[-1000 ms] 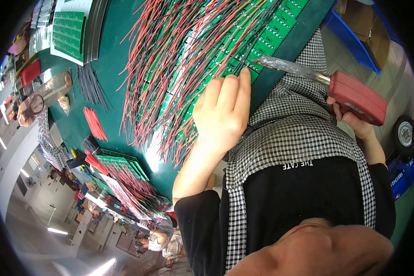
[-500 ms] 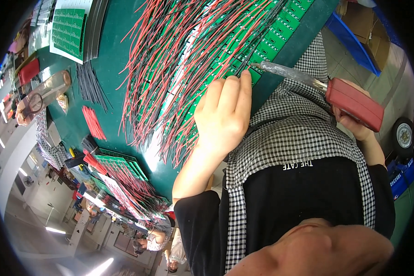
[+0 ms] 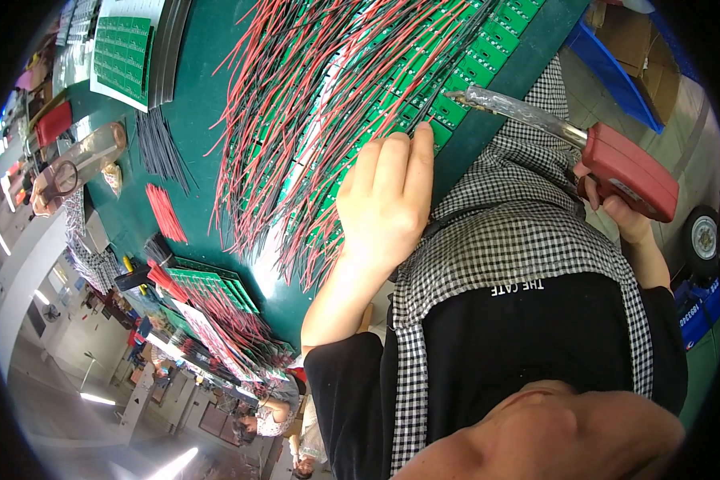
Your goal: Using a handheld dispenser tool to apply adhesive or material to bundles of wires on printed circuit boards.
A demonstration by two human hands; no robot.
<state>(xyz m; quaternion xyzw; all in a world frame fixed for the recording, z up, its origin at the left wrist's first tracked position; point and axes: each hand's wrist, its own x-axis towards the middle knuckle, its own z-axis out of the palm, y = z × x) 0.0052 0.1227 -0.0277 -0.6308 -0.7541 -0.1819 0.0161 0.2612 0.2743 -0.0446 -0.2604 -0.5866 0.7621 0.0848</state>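
Observation:
My left hand (image 3: 384, 196) rests at the near edge of green circuit boards (image 3: 476, 76), fingers bent and close together among thin red and black wires (image 3: 296, 136). Its thumb is hidden, so whatever the fingertips pinch cannot be made out. In my right hand (image 3: 630, 222) is a red-handled soldering gun (image 3: 632, 172), gripped from below. The gun's long metal barrel points left, and its tip is just off the boards, a little beyond my left fingertips. Wires cover most of the boards in a dense layer.
On the green table (image 3: 208, 64) lie bundles of black wires (image 3: 162, 148) and red wires (image 3: 166, 212). A stack of boards (image 3: 122, 60) is at the far left, and wired boards (image 3: 228, 328) lie nearer. A blue bin (image 3: 616, 72) with cardboard stands at right.
The soldering gun has drawn back to the right and slightly up, its tip now away from my left fingertips. My left hand has barely shifted.

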